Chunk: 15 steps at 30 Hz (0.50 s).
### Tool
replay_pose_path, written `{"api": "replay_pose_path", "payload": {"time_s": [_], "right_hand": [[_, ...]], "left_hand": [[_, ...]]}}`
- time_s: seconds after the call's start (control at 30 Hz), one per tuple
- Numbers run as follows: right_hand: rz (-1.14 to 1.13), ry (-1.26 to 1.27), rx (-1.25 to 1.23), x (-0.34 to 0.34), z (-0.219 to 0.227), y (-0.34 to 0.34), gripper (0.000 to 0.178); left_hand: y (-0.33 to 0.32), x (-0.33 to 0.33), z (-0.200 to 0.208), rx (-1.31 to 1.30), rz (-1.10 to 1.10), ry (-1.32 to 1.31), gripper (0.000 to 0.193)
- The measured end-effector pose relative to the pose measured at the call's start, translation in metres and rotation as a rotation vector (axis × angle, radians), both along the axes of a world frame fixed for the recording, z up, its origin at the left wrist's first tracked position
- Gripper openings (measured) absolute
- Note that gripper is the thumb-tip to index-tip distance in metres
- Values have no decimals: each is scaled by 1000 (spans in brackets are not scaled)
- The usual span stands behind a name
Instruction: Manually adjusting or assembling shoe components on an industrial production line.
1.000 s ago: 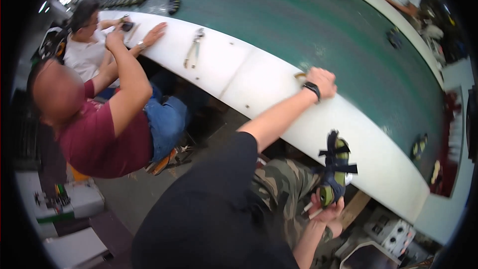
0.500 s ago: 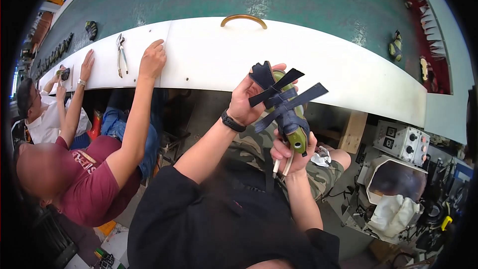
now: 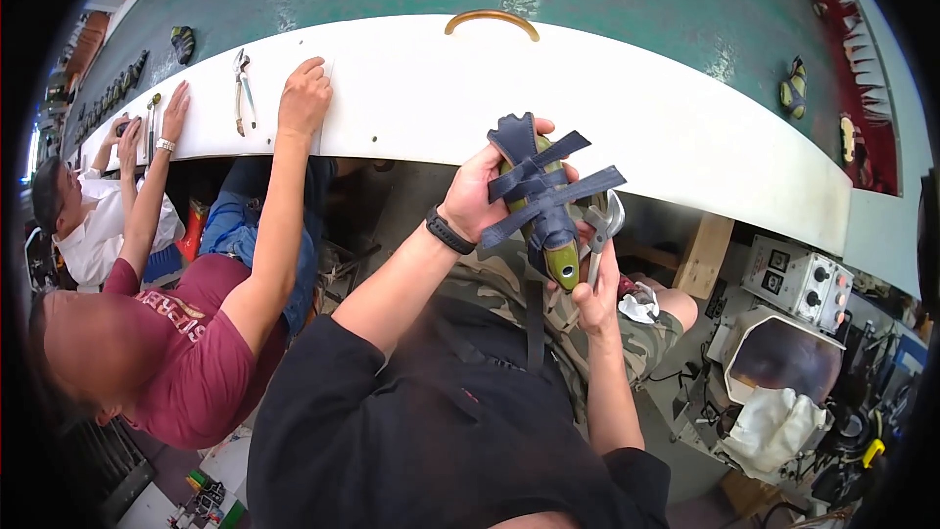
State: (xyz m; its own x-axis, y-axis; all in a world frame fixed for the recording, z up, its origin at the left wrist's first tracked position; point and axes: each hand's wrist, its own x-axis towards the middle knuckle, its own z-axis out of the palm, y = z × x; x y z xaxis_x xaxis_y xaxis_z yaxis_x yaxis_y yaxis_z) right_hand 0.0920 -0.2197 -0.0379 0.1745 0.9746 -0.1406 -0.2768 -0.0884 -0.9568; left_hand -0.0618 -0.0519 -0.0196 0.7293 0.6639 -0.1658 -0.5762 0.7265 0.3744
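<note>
A green shoe last [image 3: 562,268] wrapped in a dark navy strappy sandal upper [image 3: 544,194] hangs tilted above my lap. My left hand [image 3: 474,198] grips the last along its left side, with fingertips showing behind its upper end. Several loose strap ends stick out to both sides. My right hand [image 3: 595,302] is closed round metal pincers [image 3: 608,219], their jaws pointing up. The pincers' head lies just right of the last's lower end; whether it touches a strap, I cannot tell.
A white-edged bench [image 3: 685,122] with a green top curves ahead, bearing a brown handle [image 3: 492,16]. Another wrapped last [image 3: 793,88] lies right. On the left sit two co-workers, with pliers [image 3: 243,93] near their hands. A control box [image 3: 795,279] stands right.
The pincers have swung from handles-down under my right hand to jaws-up beside the last. My right hand has shifted off the last's lower end, and the last has turned slightly.
</note>
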Motion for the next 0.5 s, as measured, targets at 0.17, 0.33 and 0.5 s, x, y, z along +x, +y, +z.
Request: {"api": "replay_pose_path", "payload": {"time_s": [0.17,0.33,0.5], "right_hand": [[53,-493,146,10,26,10,111],[-54,-462,-8,-8,39,21,89],[-120,-486,64,-24,37,16,86]], "left_hand": [[-5,5,7,-74,-21,0,48],[-2,17,20,-142,13,-110,49],[-2,26,17,9,-51,-155,51]]}}
